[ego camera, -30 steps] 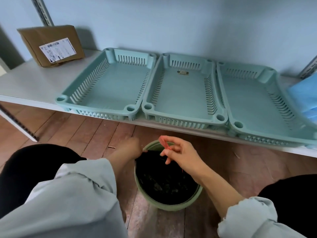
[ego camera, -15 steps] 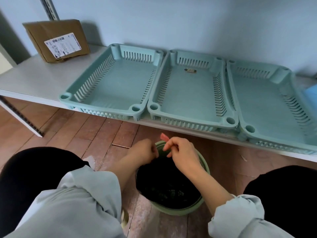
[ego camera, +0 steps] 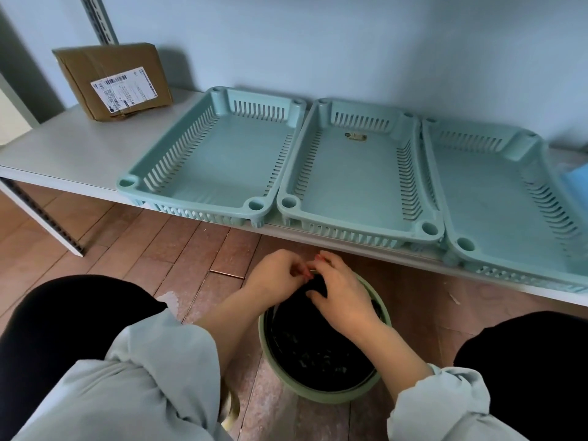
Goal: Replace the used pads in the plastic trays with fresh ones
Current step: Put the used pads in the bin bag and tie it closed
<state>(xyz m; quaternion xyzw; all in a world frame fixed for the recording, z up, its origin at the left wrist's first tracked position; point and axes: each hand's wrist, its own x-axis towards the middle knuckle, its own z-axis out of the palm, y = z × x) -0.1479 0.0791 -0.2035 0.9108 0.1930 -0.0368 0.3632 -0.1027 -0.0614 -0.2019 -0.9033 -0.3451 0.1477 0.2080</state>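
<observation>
Three pale green slotted plastic trays stand side by side on the white shelf (ego camera: 63,154): the left tray (ego camera: 219,160), the middle tray (ego camera: 353,186) and the right tray (ego camera: 496,192). No pad lies in any of them; the middle one carries a small label (ego camera: 356,136). Below the shelf, a green bin (ego camera: 318,394) with a black liner (ego camera: 318,351) sits on the floor between my knees. My left hand (ego camera: 273,275) and my right hand (ego camera: 343,297) meet at the bin's far rim, fingers pinching the liner's edge.
A cardboard box (ego camera: 114,81) with a shipping label leans on the wall at the shelf's left end. A blue stack (ego camera: 576,183), partly cut off, lies at the right edge. A shelf upright (ego camera: 41,214) slants down to the wooden floor at left.
My hands have come together at the bin's far rim; a second ago they were apart, the right one over the bin's opening. The view has shifted, showing more of the shelf.
</observation>
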